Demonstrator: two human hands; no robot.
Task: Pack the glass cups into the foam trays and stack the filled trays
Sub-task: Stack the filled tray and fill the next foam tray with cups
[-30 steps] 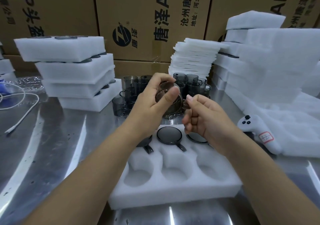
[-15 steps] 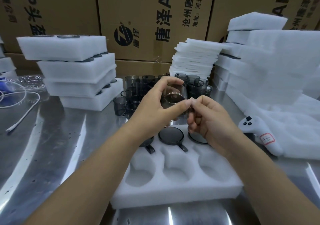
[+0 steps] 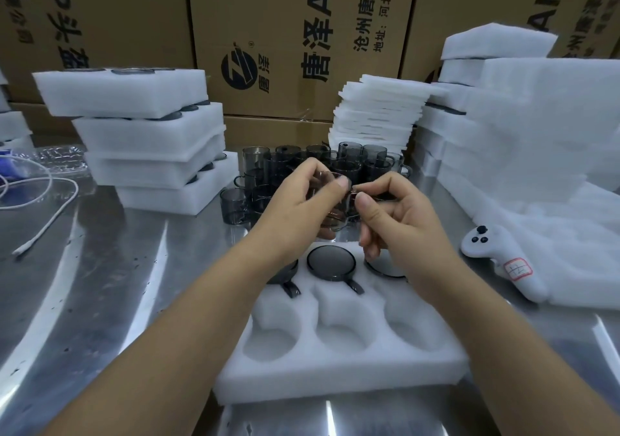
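Left hand [image 3: 295, 207] wraps glass cup [image 3: 335, 212], right hand [image 3: 399, 221] pinches its handle side. Cup up in air above foam tray [image 3: 339, 372]. Three back holes full, three front empty.

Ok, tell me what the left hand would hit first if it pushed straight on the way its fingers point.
The left hand points up and away, toward the back of the table. Holding the glass cup, it would probably meet the cluster of loose grey cups just behind it first, though depth there is hard to judge.
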